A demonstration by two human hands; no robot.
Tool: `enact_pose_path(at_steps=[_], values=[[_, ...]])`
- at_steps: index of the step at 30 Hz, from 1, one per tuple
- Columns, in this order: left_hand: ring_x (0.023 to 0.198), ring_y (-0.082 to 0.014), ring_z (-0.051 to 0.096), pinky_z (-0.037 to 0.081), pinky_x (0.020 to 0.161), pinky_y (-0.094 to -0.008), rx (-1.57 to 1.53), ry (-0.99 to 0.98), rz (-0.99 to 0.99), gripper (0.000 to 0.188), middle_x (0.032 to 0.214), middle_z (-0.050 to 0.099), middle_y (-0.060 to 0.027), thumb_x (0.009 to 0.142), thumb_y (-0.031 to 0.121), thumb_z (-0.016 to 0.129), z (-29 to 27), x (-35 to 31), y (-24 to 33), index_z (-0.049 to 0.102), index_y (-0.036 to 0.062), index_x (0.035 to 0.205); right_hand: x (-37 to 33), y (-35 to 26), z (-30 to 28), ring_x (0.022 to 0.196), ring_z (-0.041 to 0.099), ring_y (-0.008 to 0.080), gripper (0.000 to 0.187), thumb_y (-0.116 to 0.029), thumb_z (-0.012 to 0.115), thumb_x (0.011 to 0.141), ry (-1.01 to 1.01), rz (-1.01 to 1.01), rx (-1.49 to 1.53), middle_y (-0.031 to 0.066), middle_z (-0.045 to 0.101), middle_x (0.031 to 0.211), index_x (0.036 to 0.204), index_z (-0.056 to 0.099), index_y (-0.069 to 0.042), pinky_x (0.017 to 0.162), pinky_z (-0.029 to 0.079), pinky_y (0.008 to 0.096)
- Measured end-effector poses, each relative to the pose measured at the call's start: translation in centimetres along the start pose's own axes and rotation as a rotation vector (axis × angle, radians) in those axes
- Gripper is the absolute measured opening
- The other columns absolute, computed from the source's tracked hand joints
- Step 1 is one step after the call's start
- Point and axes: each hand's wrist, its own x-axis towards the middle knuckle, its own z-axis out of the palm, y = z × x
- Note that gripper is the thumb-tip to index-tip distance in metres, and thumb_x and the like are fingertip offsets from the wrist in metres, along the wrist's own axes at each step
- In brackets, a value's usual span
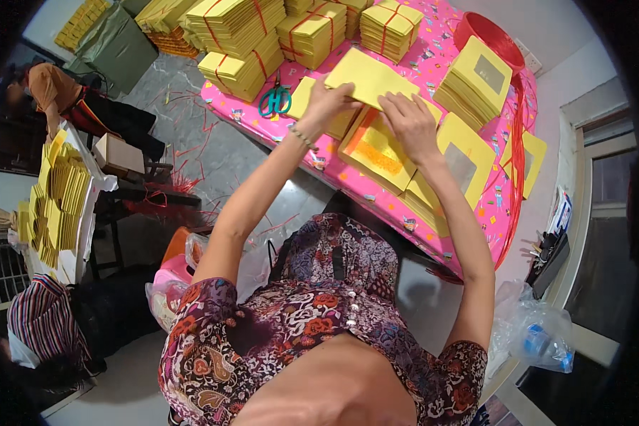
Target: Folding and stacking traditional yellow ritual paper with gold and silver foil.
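Observation:
My left hand (328,105) grips the left end of a yellow paper stack (370,75), its thumb along the near edge. At the right end of that stack, my right hand (409,125) has its bent fingers on the near edge. Both hands are over the table. Just below them lies another yellow stack with an orange patch on top (378,157), partly hidden by my right hand. A yellow stack with a grey panel (463,165) is beside my right forearm. Teal-handled scissors (275,101) lie left of my left hand.
Yellow bundles tied with red cord (236,25) stand along the back of the pink patterned table (433,250). A red coil (491,37) and hanging red strands (515,135) are at the right. Two people work at left near another table with yellow stacks (58,202).

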Motion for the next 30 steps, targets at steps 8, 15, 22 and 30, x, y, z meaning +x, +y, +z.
enact_pose_path(at_steps=[8, 15, 22, 30], values=[[0.086, -0.0223, 0.069, 0.063, 0.063, -0.0312, 0.085, 0.165, -0.047, 0.053, 0.107, 0.063, -0.0137, 0.090, 0.004, 0.066, -10.6, -0.7, 0.5, 0.038, -0.0017, 0.134, 3.6, -6.1, 7.4, 0.082, 0.066, 0.0216, 0.010, -0.017, 0.067, 0.081, 0.008, -0.050, 0.262, 0.0045, 0.064, 0.080, 0.086, 0.063, -0.010, 0.077, 0.049, 0.0385], [0.072, -0.0202, 0.069, 0.062, 0.058, -0.0309, 0.228, 0.167, -0.067, 0.050, 0.103, 0.064, -0.0139, 0.089, 0.005, 0.067, -11.8, -0.5, -1.6, 0.038, -0.0002, 0.129, 2.7, -6.9, 9.5, 0.070, 0.067, 0.0267, 0.008, -0.016, 0.068, 0.079, -0.270, 0.021, 0.278, 0.0104, 0.065, 0.074, 0.080, 0.066, -0.009, 0.068, 0.052, 0.0404], [0.070, -0.0211, 0.069, 0.061, 0.059, -0.0311, 0.386, 0.136, 0.146, 0.052, 0.100, 0.064, -0.0144, 0.087, 0.008, 0.071, -13.0, -0.3, -3.0, 0.042, -0.0016, 0.129, 2.9, -7.9, 10.0, 0.072, 0.068, 0.0309, 0.015, -0.021, 0.066, 0.081, -0.425, 0.073, 0.272, 0.0111, 0.066, 0.079, 0.085, 0.067, -0.006, 0.067, 0.055, 0.0430], [0.094, -0.0396, 0.060, 0.052, 0.078, -0.0468, 1.285, 0.415, 0.537, 0.048, 0.105, 0.056, -0.0189, 0.080, 0.013, 0.068, -12.1, -3.4, -0.2, 0.055, 0.0056, 0.126, 2.7, -7.2, 10.1, 0.074, 0.067, 0.0362, 0.020, -0.022, 0.069, 0.082, -0.507, 0.128, 0.327, 0.0163, 0.064, 0.086, 0.083, 0.068, -0.002, 0.068, 0.056, 0.0454]])
